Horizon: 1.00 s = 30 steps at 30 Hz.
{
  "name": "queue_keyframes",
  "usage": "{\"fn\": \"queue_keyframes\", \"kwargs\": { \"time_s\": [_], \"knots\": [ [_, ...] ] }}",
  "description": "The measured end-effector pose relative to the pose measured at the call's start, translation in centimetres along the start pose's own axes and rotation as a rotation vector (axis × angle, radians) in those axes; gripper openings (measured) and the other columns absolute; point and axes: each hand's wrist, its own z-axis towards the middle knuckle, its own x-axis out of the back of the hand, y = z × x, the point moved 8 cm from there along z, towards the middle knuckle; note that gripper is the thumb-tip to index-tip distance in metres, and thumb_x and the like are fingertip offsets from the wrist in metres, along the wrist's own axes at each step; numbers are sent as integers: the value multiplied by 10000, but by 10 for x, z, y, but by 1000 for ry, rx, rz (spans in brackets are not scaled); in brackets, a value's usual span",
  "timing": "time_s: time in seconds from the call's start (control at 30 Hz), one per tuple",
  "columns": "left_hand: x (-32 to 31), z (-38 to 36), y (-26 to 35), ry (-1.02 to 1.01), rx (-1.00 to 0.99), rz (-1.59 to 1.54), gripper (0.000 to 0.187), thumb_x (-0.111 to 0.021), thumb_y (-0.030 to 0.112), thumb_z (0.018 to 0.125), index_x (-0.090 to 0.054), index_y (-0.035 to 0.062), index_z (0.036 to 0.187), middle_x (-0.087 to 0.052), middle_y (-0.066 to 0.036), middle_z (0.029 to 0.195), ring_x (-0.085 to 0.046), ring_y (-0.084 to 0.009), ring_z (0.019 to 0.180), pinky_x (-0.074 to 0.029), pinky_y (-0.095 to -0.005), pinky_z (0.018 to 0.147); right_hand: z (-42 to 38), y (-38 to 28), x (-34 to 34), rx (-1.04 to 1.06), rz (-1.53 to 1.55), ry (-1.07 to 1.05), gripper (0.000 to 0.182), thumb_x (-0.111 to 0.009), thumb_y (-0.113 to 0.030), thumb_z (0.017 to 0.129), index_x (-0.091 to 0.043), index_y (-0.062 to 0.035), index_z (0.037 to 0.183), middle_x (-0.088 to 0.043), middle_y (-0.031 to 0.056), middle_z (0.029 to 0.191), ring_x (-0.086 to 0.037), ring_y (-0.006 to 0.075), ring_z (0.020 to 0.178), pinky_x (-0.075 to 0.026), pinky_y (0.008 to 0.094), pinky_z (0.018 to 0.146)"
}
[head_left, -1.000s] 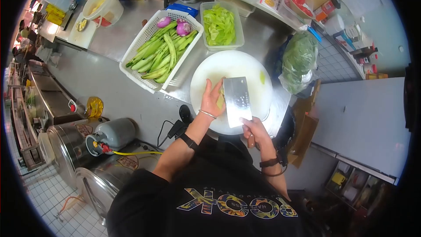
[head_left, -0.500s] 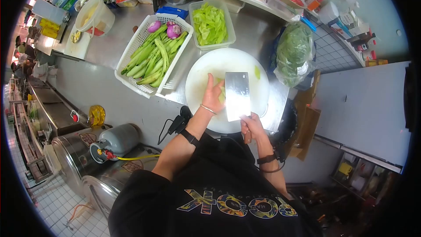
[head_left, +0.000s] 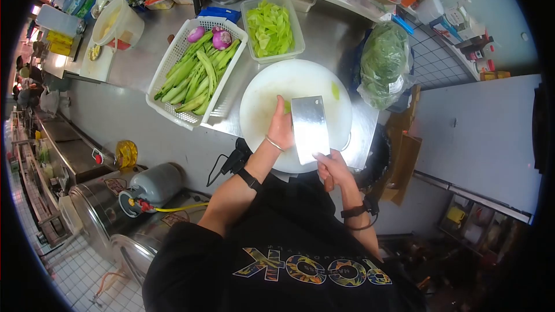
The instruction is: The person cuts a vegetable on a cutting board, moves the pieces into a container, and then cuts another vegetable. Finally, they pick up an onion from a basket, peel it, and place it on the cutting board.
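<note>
My right hand [head_left: 332, 169] is closed round the handle of a cleaver [head_left: 310, 130], its broad blade lying nearly flat to view over a round white cutting board [head_left: 263, 89]. Close by the blade's left side is my left hand [head_left: 281, 130], thumb stretched out and apart; its other fingers are partly hidden by the blade. A bit of pale green sliced vegetable [head_left: 287, 106] shows between the thumb and the blade. One more green slice [head_left: 336, 91] lies at the board's right side.
Behind the board stands a clear tub [head_left: 302, 46] of green slices. To the left, a white basket [head_left: 155, 89] holds long green vegetables and purple onions. A bagged leafy vegetable [head_left: 386, 66] sits at right. A gas cylinder [head_left: 155, 188] is on the lower left.
My left hand and the cleaver have come closer together, the blade shifting slightly left and covering more of the fingers. The view has moved a little.
</note>
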Motion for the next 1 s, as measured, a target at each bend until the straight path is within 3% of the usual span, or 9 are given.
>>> {"fn": "queue_keyframes", "kwargs": {
  "time_s": [0.2, 0.27, 0.3, 0.37, 0.47, 0.77, 0.87, 0.93, 1.0],
  "knots": [
    [-9, -18, 32, -95, -118, 185, 1027, -344, 865, 908, -476, 29, 1490, -547, -151, 1392, -519, -288, 1284, -415, -448, 1096, -8, 3, 18, -32, 33, 62, 242, -717, -192, 975, -533, -40, 1010, -465, -6, 576, -415, 90, 425, -359, 260, 394],
    [-1, -12, 30, -46, -38, 245, 1024, -328, 871, 906, -466, 57, 1512, -367, -151, 1543, -397, -333, 1370, -358, -477, 1124, -13, 0, 18, -49, 28, 71, 249, -717, -205, 978, -529, -45, 1008, -463, -6, 575, -410, 91, 421, -359, 263, 393],
    [-5, -14, 31, -46, -37, 244, 1024, -328, 871, 906, -466, 57, 1512, -367, -151, 1543, -397, -333, 1370, -358, -477, 1124, -17, -2, 17, -67, 25, 81, 256, -716, -217, 981, -524, -50, 1005, -462, -7, 573, -406, 91, 418, -359, 266, 392],
    [-13, -16, 33, -15, -82, 281, 1018, -387, 854, 906, -500, 5, 1457, -557, -147, 1358, -537, -297, 1262, -435, -442, 1082, -19, -10, 4, -66, 92, 23, 261, -720, -229, 979, -524, -56, 989, -459, -8, 570, -406, 91, 416, -358, 267, 392],
    [8, 7, 14, -44, 4, 19, 1036, -452, 851, 879, -511, -39, 1406, -575, -164, 1368, -581, -304, 1220, -464, -443, 1079, -8, -5, -9, -61, 159, -33, 270, -726, -244, 977, -522, -69, 955, -454, -11, 566, -403, 90, 412, -351, 264, 387],
    [18, -10, 23, -180, 7, 24, 1091, -452, 846, 879, -436, -90, 1439, -597, -192, 1307, -539, -331, 1299, -431, -470, 1127, 7, 9, 7, -26, 151, 62, 281, -719, -257, 986, -499, -101, 907, -439, -27, 568, -388, 82, 399, -318, 255, 371],
    [2, -24, 32, -43, -122, 44, 1029, -424, 840, 897, -492, -68, 1375, -588, -182, 1296, -547, -321, 1278, -436, -462, 1121, 5, 3, 25, -2, 269, 151, 278, -704, -281, 996, -490, -126, 909, -416, -39, 571, -380, 75, 402, -309, 251, 369],
    [1, -20, 40, -52, -170, 154, 953, -367, 804, 949, -540, -47, 1341, -617, -168, 1259, -563, -291, 1280, -480, -459, 1084, 0, -3, 31, -12, 316, 181, 276, -692, -295, 1004, -485, -137, 911, -401, -46, 573, -372, 69, 405, -303, 249, 368],
    [14, -15, 52, 117, -241, 615, 843, -342, 734, 1006, -536, 7, 1387, -583, -151, 1366, -532, -319, 1312, -407, -478, 1138, -3, -9, 23, -17, 360, 77, 272, -665, -317, 1020, -479, -153, 911, -381, -55, 574, -359, 63, 410, -299, 247, 368]
  ]
}}
